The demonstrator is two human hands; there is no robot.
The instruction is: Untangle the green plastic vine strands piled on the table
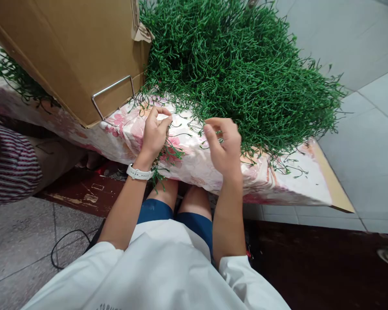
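My left hand (pixel 157 131) is closed in a pinch around a small bunch of green artificial-looking sprigs (pixel 173 151). Their thin stems and budded tips hang below the palm, over the table edge. To the right, my right hand (pixel 224 144) has curled fingers, with thumb and forefinger tips close together. Thin green stems lie right by those tips; whether one is pinched there I cannot make out. Beyond both hands a large heap of the same green sprigs (pixel 245 73) covers the table, with loose ones scattered along its near side.
A tall cardboard box (pixel 74 56) stands at the left, a bent metal wire frame (pixel 113 88) against it. The table wears a flowered cloth (pixel 194 165). Another person's striped clothing (pixel 14 165) shows at far left. A tiled wall (pixel 371 142) borders the right side.
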